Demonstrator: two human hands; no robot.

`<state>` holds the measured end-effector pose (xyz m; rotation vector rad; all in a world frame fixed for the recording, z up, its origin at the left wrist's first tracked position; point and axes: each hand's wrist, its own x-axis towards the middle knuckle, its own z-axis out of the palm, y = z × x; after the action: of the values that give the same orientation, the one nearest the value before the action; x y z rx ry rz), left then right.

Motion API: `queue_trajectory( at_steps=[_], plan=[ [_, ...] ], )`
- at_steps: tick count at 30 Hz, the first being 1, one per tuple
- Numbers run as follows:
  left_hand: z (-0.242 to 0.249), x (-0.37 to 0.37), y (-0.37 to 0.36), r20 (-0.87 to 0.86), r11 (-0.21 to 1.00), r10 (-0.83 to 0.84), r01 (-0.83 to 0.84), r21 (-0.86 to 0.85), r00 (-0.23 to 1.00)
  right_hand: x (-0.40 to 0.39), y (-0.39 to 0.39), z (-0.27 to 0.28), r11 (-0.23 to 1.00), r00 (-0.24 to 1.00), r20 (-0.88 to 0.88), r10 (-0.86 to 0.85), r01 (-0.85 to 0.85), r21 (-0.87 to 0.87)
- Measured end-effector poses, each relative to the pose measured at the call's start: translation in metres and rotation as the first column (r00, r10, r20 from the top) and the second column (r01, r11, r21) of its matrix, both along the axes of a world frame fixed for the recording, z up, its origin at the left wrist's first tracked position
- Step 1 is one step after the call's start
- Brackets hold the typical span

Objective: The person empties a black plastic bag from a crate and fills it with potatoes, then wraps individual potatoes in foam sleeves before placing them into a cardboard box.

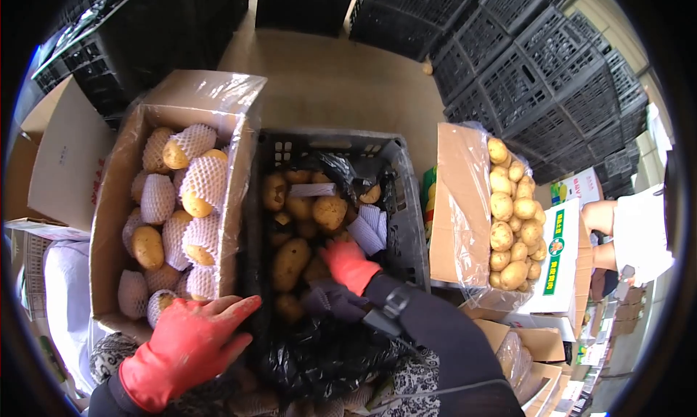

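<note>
My left hand point(185, 348), in a red rubber glove, hangs over the near end of a cardboard box point(106, 221). Its fingers are spread and hold nothing. Potatoes point(205, 185), many in white foam net sleeves, fill that box. In the middle stands a black plastic crate point(412, 221) lined with a black plastic bag point(319, 362), with loose potatoes point(290, 263) inside. My right hand point(348, 264), also red-gloved, reaches down among these potatoes; its fingers are mostly hidden, and I cannot tell what they grip. Dark purple cloth point(330, 302) lies below it, foam sleeves point(368, 228) beyond it.
On the right, a plastic-lined box point(461, 199) holds bare potatoes point(519, 221). Black crates point(523, 76) are stacked behind it. An open cardboard box point(65, 148) stands at far left. A person's arm point(601, 217) and white clothing point(642, 232) show at the right edge.
</note>
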<state>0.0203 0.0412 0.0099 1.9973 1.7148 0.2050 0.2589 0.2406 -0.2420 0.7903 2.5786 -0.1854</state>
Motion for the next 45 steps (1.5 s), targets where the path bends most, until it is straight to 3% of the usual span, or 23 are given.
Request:
queue_trajectory(
  at_steps=[2,3,6,7,8,9,10,12,13,17,21,24,26,27,30,32,34,36,37,40,42,44,45],
  plan=[
    [0.0,-0.004,-0.001,0.015,1.0,0.0,0.0,0.006,1.0,0.018,-0.001,-0.034,0.962,0.986,0.07,0.149,-0.161,0.22],
    [0.0,-0.004,-0.001,0.028,1.0,-0.002,0.002,-0.005,1.0,0.026,-0.002,-0.042,0.952,0.986,-0.051,0.158,-0.138,0.272],
    [-0.006,-0.004,-0.001,0.043,1.0,-0.013,0.012,0.02,0.999,0.036,0.015,-0.034,0.97,0.985,-0.155,0.077,-0.038,0.24],
    [-0.008,-0.004,-0.002,0.048,1.0,-0.009,0.008,0.023,0.999,0.039,0.02,-0.029,0.947,0.869,-0.378,-0.32,0.29,-0.136],
    [-0.01,-0.003,-0.004,0.056,1.0,-0.002,0.001,0.02,0.998,0.037,0.018,-0.003,0.704,0.595,-0.402,-0.697,0.459,-0.542],
    [-0.011,-0.001,-0.007,0.058,1.0,0.012,-0.012,0.01,0.998,0.041,0.018,0.016,0.307,0.247,-0.217,-0.944,0.429,-0.849],
    [-0.011,0.0,-0.008,0.061,1.0,0.023,-0.023,0.004,0.998,0.056,0.026,0.023,0.022,0.12,0.003,-0.993,0.206,-0.978],
    [-0.011,0.002,-0.004,0.071,0.999,0.031,-0.033,0.022,0.997,0.061,0.014,0.063,-0.193,0.108,0.179,-0.978,-0.135,-0.972],
    [-0.01,0.002,-0.003,0.081,0.999,0.03,-0.033,0.035,0.996,0.052,0.002,0.076,-0.248,-0.073,0.261,-0.962,-0.154,-0.956],
    [-0.018,0.004,0.0,0.087,0.995,0.024,-0.033,0.095,0.996,0.047,-0.014,0.091,0.147,0.083,-0.156,-0.984,-0.104,-0.984],
    [-0.015,0.005,-0.008,0.096,0.994,0.018,-0.028,0.102,0.995,0.028,-0.026,0.088,0.527,0.549,-0.309,-0.777,0.299,-0.795],
    [-0.015,0.003,-0.007,0.105,0.994,0.012,-0.024,0.108,0.994,0.01,-0.061,0.051,0.773,0.786,-0.087,-0.612,0.571,-0.278],
    [-0.016,0.001,-0.005,0.084,0.997,0.019,-0.025,0.079,0.996,0.004,-0.067,-0.011,0.805,0.845,0.07,-0.531,0.528,-0.269],
    [-0.017,-0.001,-0.002,0.057,0.998,0.02,-0.023,0.05,0.998,-0.003,-0.069,-0.012,0.806,0.84,0.11,-0.532,0.541,-0.24],
    [-0.035,0.001,0.001,0.078,0.994,0.037,-0.044,0.099,0.996,-0.006,-0.061,0.028,0.813,0.835,-0.152,-0.529,0.447,-0.372],
    [-0.052,0.01,0.001,0.202,0.977,0.077,-0.115,0.18,0.976,-0.019,-0.046,0.1,0.8,0.894,-0.218,-0.391,0.213,-0.561],
    [-0.062,0.022,0.001,0.332,0.921,0.059,-0.179,0.345,0.942,-0.027,-0.064,0.185,0.526,0.773,-0.218,-0.595,0.17,-0.834],
    [-0.046,0.031,-0.002,0.388,0.982,0.089,-0.146,0.12,0.918,-0.022,-0.078,0.219,0.535,0.723,-0.36,-0.59,0.015,-0.845],
    [-0.046,0.033,-0.003,0.492,0.971,0.077,-0.177,0.159,0.867,-0.022,-0.085,0.232,0.596,0.73,-0.405,-0.55,0.004,-0.803],
    [-0.035,0.034,-0.011,0.65,0.913,0.009,-0.271,0.304,0.76,-0.012,-0.105,0.246,0.331,0.489,-0.263,-0.831,0.055,-0.942],
    [-0.031,0.035,-0.018,0.731,0.883,0.014,-0.351,0.311,0.682,-0.002,-0.117,0.245,0.123,0.358,-0.14,-0.923,-0.071,-0.99],
    [-0.034,0.039,-0.023,0.85,0.895,0.081,-0.412,0.167,0.521,-0.005,-0.143,0.243,0.213,0.357,-0.257,-0.898,-0.159,-0.964],
    [-0.022,0.042,-0.029,0.816,0.862,0.153,-0.479,0.165,0.558,-0.011,-0.159,0.243,0.261,0.391,-0.294,-0.872,-0.136,-0.956]
  ],
)
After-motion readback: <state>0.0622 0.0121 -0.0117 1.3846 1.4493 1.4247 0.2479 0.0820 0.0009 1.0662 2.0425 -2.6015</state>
